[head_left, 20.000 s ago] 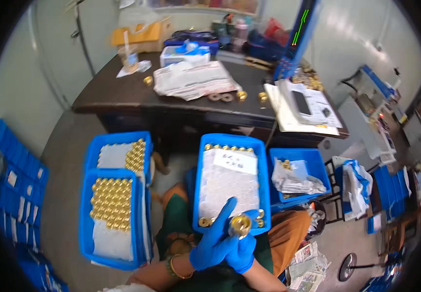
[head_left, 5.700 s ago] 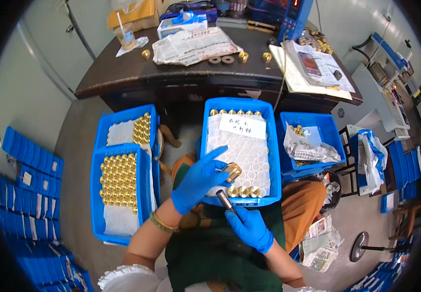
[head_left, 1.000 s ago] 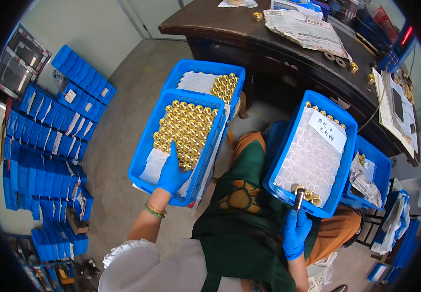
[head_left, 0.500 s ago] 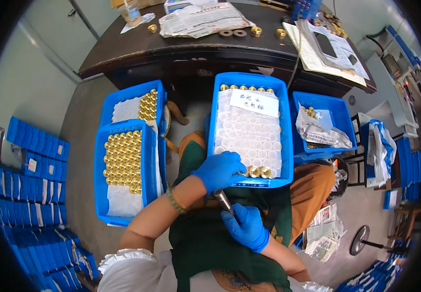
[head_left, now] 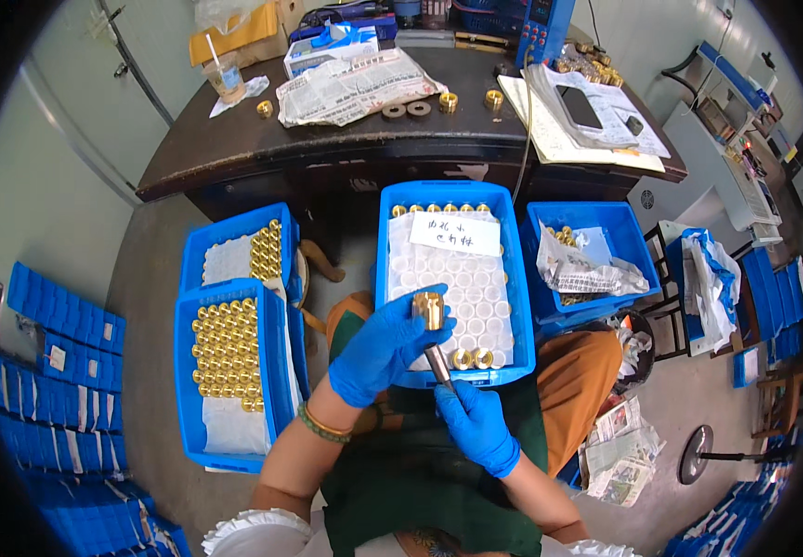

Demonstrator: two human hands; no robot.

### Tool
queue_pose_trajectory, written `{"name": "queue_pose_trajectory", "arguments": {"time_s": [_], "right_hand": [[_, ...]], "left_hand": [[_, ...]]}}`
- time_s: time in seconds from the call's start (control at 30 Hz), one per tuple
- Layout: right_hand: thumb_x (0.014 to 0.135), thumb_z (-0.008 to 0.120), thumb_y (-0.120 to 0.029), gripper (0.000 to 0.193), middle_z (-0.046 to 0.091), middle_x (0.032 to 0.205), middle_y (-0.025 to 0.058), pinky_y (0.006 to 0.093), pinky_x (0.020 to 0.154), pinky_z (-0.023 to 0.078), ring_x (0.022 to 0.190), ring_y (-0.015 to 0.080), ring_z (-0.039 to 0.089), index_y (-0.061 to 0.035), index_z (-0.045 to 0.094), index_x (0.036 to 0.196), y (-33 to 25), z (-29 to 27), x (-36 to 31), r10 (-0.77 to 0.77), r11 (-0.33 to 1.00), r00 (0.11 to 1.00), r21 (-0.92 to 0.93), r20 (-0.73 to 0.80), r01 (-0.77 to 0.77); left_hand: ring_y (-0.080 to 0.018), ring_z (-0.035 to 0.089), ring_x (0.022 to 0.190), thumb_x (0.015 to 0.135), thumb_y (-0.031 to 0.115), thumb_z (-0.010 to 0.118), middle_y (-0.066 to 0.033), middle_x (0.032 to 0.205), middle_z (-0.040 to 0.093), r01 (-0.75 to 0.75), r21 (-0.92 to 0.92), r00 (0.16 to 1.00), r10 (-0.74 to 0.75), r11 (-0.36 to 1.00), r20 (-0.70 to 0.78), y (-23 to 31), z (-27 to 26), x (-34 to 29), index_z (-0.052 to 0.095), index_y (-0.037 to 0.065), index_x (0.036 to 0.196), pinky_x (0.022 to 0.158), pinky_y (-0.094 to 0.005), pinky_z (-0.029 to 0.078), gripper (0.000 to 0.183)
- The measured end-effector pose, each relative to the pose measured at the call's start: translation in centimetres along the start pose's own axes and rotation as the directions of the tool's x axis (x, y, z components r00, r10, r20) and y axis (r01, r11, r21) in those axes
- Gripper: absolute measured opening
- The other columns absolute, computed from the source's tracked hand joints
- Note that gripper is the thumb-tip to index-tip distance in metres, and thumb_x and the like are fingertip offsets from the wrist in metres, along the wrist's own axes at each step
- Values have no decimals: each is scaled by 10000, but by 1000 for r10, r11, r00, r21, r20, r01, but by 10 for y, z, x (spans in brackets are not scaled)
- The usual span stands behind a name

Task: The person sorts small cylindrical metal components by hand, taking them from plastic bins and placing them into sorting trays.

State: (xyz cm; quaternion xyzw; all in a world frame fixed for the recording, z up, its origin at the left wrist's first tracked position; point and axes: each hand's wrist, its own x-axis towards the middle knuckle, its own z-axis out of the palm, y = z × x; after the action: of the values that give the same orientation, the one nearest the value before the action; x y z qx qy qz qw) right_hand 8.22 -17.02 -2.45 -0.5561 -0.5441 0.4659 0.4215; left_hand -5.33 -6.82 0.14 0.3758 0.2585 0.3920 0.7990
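Note:
In blue gloves, both my hands meet over the front edge of a blue crate (head_left: 521, 306). My left hand (head_left: 369, 357) is closed around a short brass fitting (head_left: 432, 313), holding it up. A smooth steel rod (head_left: 438, 367), like a plug gauge, is gripped in my right hand (head_left: 480, 429). Its upper end meets the underside of the fitting; whether it goes into the bore is hidden. Inside the crate, a white paper sheet (head_left: 411, 267) covers ring-shaped tops. Two brass fittings (head_left: 473, 359) sit on the sheet at the near edge, and a handwritten slip (head_left: 457, 233) lies farther back.
Blue crates of brass fittings (head_left: 227, 348) stand at left. Another blue crate (head_left: 645, 243) with newspaper is at right. A dark desk (head_left: 327, 148) spans the far side, holding newspaper (head_left: 359, 88), rings and a phone (head_left: 579, 108). A round-based stand (head_left: 696, 454) is on the floor.
My left hand has lifted a brass fitting from the crate's near row and brought it to the rod. My right hand has raised the rod toward it. The view has shifted, showing more desk.

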Motion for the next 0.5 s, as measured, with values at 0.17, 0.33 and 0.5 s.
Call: {"name": "queue_pose_trajectory", "arguments": {"time_s": [0.17,0.33,0.5], "right_hand": [[848,506,-149,178,530,576,96,269,483,396,515,124,495,9,579,807,-10,0,4,52,991,997,127,-49,-45],[850,488,-120,174,507,567,27,243,461,368,490,95,459,0,554,742,-1,4,7,5,987,984,160,-178,24],[813,536,-119,131,559,595,171,324,439,416,491,280,568,3,561,854,1,-2,19,-404,870,864,-418,-301,261]], "left_hand": [[-214,538,981,796,233,598,-164,1113,502,6,-79,995,2,997,98,2,16,-7,363,6,1229,837,-315,462,543],[-223,523,995,741,101,630,-149,1098,504,-6,94,1000,6,996,-4,5,34,-4,390,10,1213,851,-311,452,537],[-233,498,1021,664,-13,656,-140,1132,474,-256,432,952,304,865,-45,-11,52,4,434,0,1181,870,-314,433,563]]}}
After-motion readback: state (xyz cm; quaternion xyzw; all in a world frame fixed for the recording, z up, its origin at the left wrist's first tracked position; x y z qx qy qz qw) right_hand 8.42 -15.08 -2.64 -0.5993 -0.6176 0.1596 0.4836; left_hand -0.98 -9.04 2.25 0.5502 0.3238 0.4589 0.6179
